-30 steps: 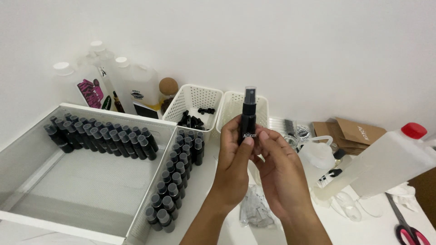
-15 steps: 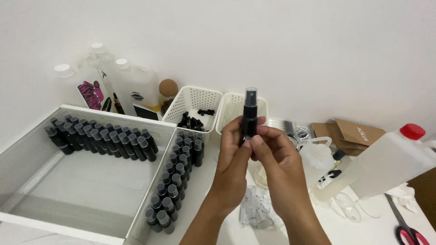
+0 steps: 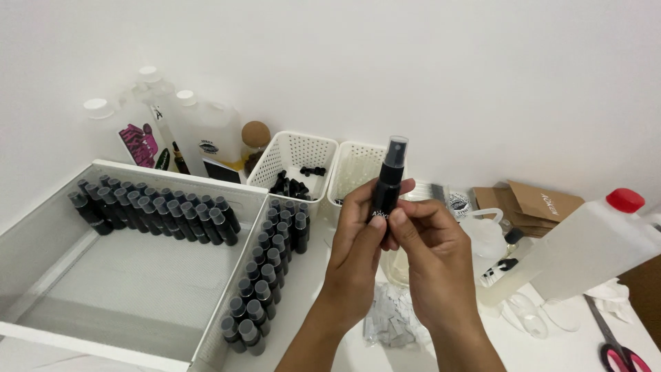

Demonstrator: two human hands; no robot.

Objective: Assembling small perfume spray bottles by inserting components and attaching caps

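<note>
Gripping black spray bottle [image 3: 387, 184] in left hand [image 3: 358, 262] and right hand [image 3: 434, 265], lower bottle hidden behind fingers, scissors [image 3: 616, 344] cut off

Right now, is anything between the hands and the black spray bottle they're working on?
Nothing visible. The left hand and right hand both hold the black spray bottle directly, upright above the white table, with fingers on its lower body; its spray head is uncovered.
</note>
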